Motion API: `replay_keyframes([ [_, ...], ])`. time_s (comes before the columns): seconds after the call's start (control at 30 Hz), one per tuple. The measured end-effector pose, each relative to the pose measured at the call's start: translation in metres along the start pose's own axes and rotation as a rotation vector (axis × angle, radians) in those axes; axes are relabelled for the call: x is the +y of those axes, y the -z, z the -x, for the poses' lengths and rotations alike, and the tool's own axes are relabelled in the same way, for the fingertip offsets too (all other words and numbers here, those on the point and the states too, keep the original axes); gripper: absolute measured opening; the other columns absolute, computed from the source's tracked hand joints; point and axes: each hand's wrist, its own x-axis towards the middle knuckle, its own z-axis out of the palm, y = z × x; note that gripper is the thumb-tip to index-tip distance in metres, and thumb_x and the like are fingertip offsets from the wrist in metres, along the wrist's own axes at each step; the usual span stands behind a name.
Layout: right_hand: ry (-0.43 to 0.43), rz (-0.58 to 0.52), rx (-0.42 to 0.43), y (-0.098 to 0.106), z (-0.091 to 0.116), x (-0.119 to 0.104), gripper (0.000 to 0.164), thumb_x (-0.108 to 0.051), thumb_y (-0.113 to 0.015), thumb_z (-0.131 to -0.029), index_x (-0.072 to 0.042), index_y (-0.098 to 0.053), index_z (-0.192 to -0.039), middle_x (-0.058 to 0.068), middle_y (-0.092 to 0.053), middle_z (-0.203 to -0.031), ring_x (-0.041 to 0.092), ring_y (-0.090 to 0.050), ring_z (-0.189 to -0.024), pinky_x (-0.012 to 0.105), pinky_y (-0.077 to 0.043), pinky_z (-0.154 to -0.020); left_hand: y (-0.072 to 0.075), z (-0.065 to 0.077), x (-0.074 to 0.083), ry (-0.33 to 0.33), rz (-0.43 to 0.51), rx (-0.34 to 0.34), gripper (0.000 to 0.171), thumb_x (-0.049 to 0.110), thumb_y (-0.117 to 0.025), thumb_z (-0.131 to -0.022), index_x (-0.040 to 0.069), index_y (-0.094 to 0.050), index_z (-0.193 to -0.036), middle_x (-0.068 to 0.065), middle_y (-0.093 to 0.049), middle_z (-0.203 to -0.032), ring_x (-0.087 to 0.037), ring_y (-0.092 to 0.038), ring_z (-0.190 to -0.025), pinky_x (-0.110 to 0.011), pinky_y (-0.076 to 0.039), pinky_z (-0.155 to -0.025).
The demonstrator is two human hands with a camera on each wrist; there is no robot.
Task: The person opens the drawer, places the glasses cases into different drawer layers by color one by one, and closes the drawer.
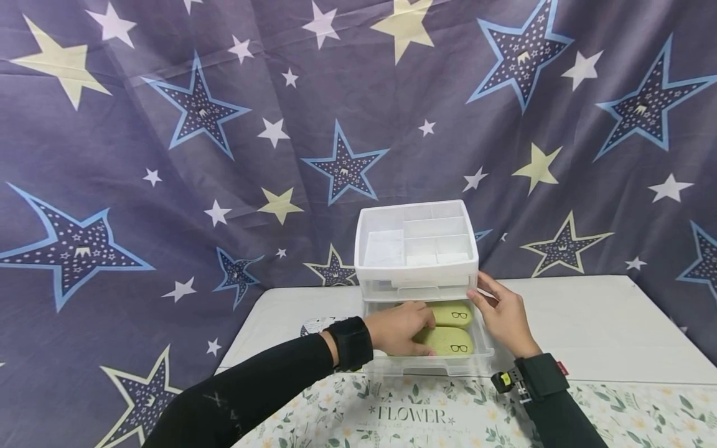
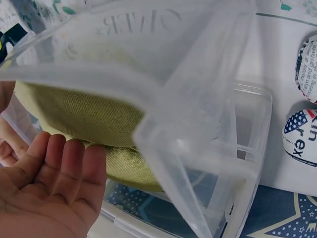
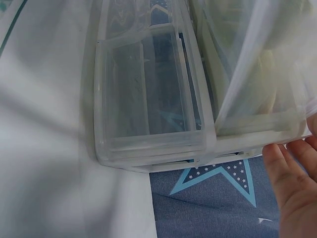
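A white-topped clear plastic drawer box [image 1: 417,280] stands on the table, its lower drawer [image 1: 465,367] pulled out towards me. Two green glasses cases, each printed with a pair of spectacles, lie in that drawer, the rear case [image 1: 450,313] behind the front case [image 1: 448,341]. My left hand [image 1: 400,328] reaches in from the left and grips the front case, thumb on its near side and fingers between the two cases. In the left wrist view, its fingers [image 2: 74,161] touch the woven green fabric. My right hand [image 1: 506,317] rests against the box's right front corner with fairly straight fingers.
The box's top tray [image 1: 386,249] is split into compartments. Left of the box, partly behind my left arm, lie white rounded items with printed lettering, one with a flag pattern [image 2: 299,136]. A floral cloth [image 1: 414,410] covers the near table; a star-patterned curtain [image 1: 252,168] hangs behind.
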Motion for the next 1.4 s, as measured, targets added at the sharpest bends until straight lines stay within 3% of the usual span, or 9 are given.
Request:
replay_keyframes([
  [0.2, -0.001, -0.002, 0.003, 0.000, 0.000, 0.000, 0.051, -0.005, -0.073, -0.096, 0.004, -0.056, -0.143, 0.027, -0.065, -0.131, 0.041, -0.065, -0.118, 0.023, -0.056, -0.093, -0.002, 0.008, 0.002, -0.031, 0.012, 0.092, 0.041, 0.047, -0.065, -0.100, 0.010, -0.066, -0.118, 0.005, -0.060, -0.105, -0.006, -0.055, -0.095, -0.016, -0.052, -0.085],
  [0.57, -0.009, 0.001, -0.004, 0.002, -0.001, -0.002, 0.051, -0.004, -0.073, -0.096, 0.005, -0.055, -0.143, 0.027, -0.064, -0.131, 0.041, -0.065, -0.119, 0.020, -0.055, -0.094, -0.012, 0.026, 0.021, -0.133, -0.230, 0.288, 0.044, 0.051, -0.064, -0.100, 0.012, -0.068, -0.120, 0.003, -0.066, -0.113, -0.010, -0.061, -0.106, -0.022, -0.052, -0.101],
  [0.83, -0.013, -0.001, -0.010, 0.001, 0.000, 0.000, 0.052, -0.004, -0.072, -0.096, 0.006, -0.055, -0.143, 0.028, -0.064, -0.132, 0.042, -0.064, -0.119, 0.007, -0.051, -0.092, -0.028, 0.035, 0.031, -0.231, -0.420, 0.409, 0.039, 0.046, -0.069, -0.097, 0.014, -0.069, -0.118, 0.004, -0.067, -0.110, -0.010, -0.060, -0.099, -0.022, -0.053, -0.093],
  [1.13, -0.012, -0.002, -0.007, 0.002, 0.000, -0.001, 0.051, -0.004, -0.072, -0.096, 0.005, -0.055, -0.143, 0.027, -0.064, -0.131, 0.041, -0.064, -0.119, 0.008, -0.051, -0.093, -0.052, 0.044, 0.042, -0.212, -0.474, 0.554, 0.034, 0.033, -0.080, -0.086, 0.015, -0.067, -0.112, 0.005, -0.063, -0.105, -0.012, -0.058, -0.097, -0.022, -0.051, -0.085],
  [1.4, -0.023, -0.009, -0.006, 0.001, 0.001, -0.001, 0.051, -0.004, -0.072, -0.096, 0.005, -0.055, -0.143, 0.027, -0.064, -0.132, 0.042, -0.064, -0.119, 0.008, -0.052, -0.092, -0.064, 0.044, 0.051, -0.160, -0.460, 0.626, 0.028, 0.021, -0.075, -0.089, 0.010, -0.067, -0.113, 0.001, -0.064, -0.106, -0.014, -0.057, -0.096, -0.022, -0.051, -0.080],
])
